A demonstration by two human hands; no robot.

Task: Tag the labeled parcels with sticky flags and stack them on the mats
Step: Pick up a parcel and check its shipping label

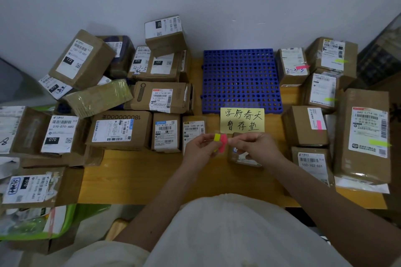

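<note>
Flags [221, 141] btwn both hands [230, 147]

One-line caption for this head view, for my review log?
Both hands, left hand and right hand, hold the sticky flags over the wooden table, near the blue mat, with parcels on both sides.

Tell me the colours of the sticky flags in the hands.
The sticky flags are yellow and pink, pinched between the left hand and right hand; head view.
</note>
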